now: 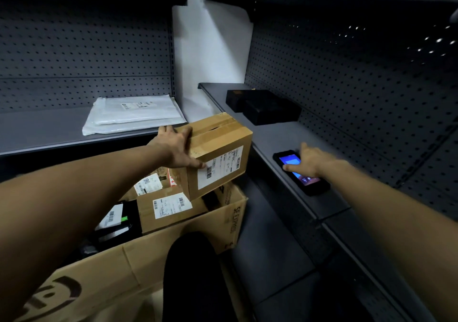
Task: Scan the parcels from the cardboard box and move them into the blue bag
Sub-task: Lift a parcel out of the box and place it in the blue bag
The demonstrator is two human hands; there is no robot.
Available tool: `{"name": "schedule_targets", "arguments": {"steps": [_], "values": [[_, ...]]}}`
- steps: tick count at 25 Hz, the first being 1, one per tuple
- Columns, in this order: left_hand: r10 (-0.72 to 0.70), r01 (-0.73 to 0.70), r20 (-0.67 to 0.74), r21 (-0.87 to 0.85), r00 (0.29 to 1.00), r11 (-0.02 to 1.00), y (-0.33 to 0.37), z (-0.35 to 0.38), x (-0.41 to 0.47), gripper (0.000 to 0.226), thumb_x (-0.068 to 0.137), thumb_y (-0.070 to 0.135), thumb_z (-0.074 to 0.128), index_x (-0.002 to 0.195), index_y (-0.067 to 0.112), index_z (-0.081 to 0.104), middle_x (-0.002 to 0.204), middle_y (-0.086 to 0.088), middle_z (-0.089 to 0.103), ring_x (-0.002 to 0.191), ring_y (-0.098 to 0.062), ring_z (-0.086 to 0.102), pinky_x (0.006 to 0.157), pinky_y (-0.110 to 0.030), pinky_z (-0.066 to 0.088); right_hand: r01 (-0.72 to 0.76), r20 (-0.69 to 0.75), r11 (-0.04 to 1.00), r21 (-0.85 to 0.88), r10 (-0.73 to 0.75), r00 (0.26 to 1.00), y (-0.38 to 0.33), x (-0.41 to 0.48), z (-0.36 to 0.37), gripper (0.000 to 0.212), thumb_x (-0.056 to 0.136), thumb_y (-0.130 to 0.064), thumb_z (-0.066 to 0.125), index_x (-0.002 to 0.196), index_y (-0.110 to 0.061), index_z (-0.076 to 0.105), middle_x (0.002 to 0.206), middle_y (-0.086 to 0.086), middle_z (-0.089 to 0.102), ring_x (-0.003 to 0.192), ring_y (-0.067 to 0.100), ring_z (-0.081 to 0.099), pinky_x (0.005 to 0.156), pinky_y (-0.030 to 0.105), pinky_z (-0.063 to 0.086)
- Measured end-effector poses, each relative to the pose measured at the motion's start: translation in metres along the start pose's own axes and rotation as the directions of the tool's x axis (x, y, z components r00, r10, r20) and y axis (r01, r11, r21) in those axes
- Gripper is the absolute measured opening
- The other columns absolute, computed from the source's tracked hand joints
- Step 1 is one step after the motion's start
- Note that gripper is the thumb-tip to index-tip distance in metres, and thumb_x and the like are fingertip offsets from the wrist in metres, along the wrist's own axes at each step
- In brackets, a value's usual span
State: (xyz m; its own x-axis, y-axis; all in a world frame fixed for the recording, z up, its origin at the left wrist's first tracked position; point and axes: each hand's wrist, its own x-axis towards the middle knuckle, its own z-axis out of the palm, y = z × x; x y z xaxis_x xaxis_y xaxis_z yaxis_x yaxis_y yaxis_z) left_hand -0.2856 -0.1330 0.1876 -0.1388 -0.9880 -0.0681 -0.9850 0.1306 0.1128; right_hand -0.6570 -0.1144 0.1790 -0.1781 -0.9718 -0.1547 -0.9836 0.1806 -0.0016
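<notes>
A brown parcel box [218,155] with a white shipping label is held above the big open cardboard box [138,254] by my left hand [177,149], which grips its left top corner. Inside the cardboard box lie another labelled brown parcel [168,210] and darker labelled packets [116,222]. My right hand [306,160] reaches over a black handheld scanner [301,173] lying on the right shelf, its blue screen lit; the fingers are spread over its top, touching it. No blue bag is in view.
Dark pegboard shelving surrounds me. A white plastic mailer [135,113] lies on the left shelf [44,133]. Two black boxes [262,107] sit at the back of the right shelf [275,138]. My dark-clothed knee [190,272] is beside the cardboard box.
</notes>
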Motion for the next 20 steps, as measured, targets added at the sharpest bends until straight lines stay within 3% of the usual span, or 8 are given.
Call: {"name": "schedule_targets", "arguments": {"steps": [4,8,14,18,20], "values": [[-0.011,0.011,-0.010,-0.001,1.000,1.000,0.003,0.000,-0.001,0.132,0.052,0.090,0.065,0.157,0.034,0.009,0.147,-0.016,0.035,0.134,-0.035,0.031,0.105,-0.045,0.039,-0.023,-0.018,1.000,-0.014,0.022,1.000,0.002,-0.007,0.009,0.091,0.082,-0.073,0.059,0.141,-0.010,0.034,0.131,0.015,0.056,0.113,0.033,0.057,0.075,0.036,0.043],[-0.030,0.030,-0.010,-0.004,1.000,1.000,0.003,0.000,-0.002,0.131,0.053,0.089,0.065,0.157,0.034,0.009,0.147,-0.015,0.035,0.133,-0.034,0.032,0.102,-0.045,0.041,-0.022,-0.044,1.000,-0.015,0.021,0.999,-0.001,-0.012,0.006,0.094,0.081,-0.073,0.061,0.143,-0.008,0.034,0.131,0.016,0.055,0.114,0.033,0.057,0.080,0.038,0.048],[-0.038,0.038,0.001,0.017,0.999,0.999,0.001,0.003,-0.004,0.129,0.054,0.090,0.064,0.157,0.033,0.010,0.149,-0.015,0.034,0.134,-0.034,0.032,0.103,-0.044,0.040,-0.052,-0.054,0.999,-0.013,0.051,0.997,-0.006,-0.016,0.012,0.081,0.084,-0.071,0.059,0.130,-0.007,0.043,0.124,0.014,0.057,0.108,0.031,0.058,0.083,0.039,0.050],[-0.058,0.058,0.003,0.009,0.998,0.998,-0.003,0.002,-0.003,0.125,0.057,0.088,0.065,0.157,0.033,0.012,0.145,-0.015,0.038,0.130,-0.033,0.034,0.097,-0.042,0.042,-0.039,-0.067,0.998,0.057,0.043,0.997,-0.007,-0.013,0.012,0.055,0.085,-0.061,0.065,0.101,-0.009,0.053,0.093,0.007,0.057,0.076,0.021,0.055,0.057,0.030,0.041],[-0.066,0.066,-0.002,0.011,0.998,0.998,-0.006,0.000,-0.001,0.123,0.059,0.087,0.065,0.156,0.033,0.014,0.142,-0.014,0.040,0.128,-0.033,0.036,0.093,-0.039,0.041,-0.042,-0.095,0.993,0.108,0.053,0.994,-0.003,-0.013,0.010,0.054,0.078,-0.062,0.071,0.083,-0.012,0.050,0.086,0.007,0.054,0.069,0.019,0.052,0.050,0.029,0.035]]}}
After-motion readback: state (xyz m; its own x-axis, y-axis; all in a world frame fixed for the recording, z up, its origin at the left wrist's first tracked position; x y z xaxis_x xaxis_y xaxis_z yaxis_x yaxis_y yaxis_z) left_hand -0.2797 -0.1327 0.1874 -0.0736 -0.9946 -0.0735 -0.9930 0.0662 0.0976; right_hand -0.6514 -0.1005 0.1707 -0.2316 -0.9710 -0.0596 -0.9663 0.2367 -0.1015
